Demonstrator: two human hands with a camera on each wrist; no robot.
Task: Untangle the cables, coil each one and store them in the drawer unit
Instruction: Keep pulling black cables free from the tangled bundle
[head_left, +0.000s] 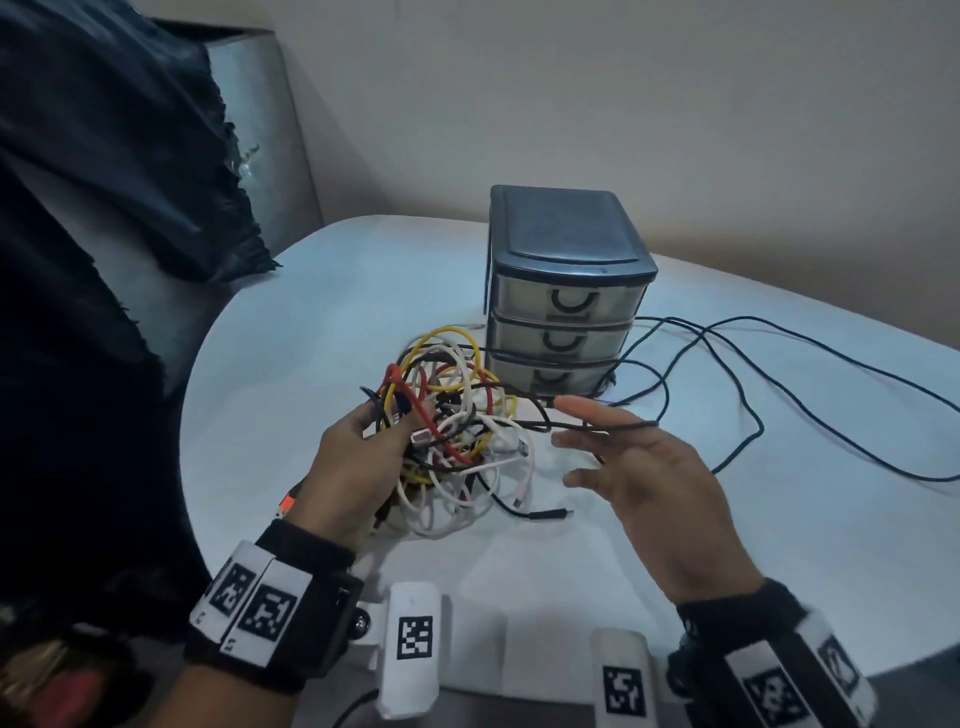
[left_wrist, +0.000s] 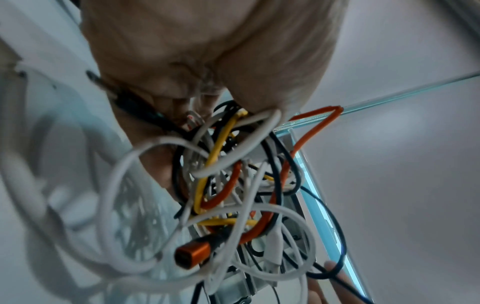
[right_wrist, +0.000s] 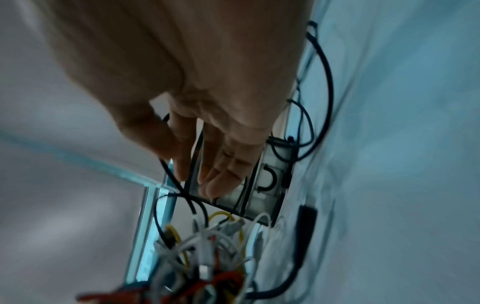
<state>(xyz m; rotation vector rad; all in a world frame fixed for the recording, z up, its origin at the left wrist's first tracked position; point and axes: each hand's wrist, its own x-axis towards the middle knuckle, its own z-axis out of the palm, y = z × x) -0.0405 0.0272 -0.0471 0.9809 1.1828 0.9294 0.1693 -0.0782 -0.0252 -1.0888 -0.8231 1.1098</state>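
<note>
Our left hand (head_left: 358, 467) grips the cable tangle (head_left: 457, 431) just in front of the drawer unit (head_left: 563, 291); our right hand (head_left: 644, 467), fingers spread, has a dark cable (head_left: 587, 427) lying across them. Beyond, black cables (head_left: 779, 374) trail right of the unit across the desk (head_left: 311, 338).

— Is any lettering or number showing anywhere?
— None that is reading clearly. Only black-and-white square code markers are sitting on the wrist bands (head_left: 262, 605), near, and they carry no words.
</note>
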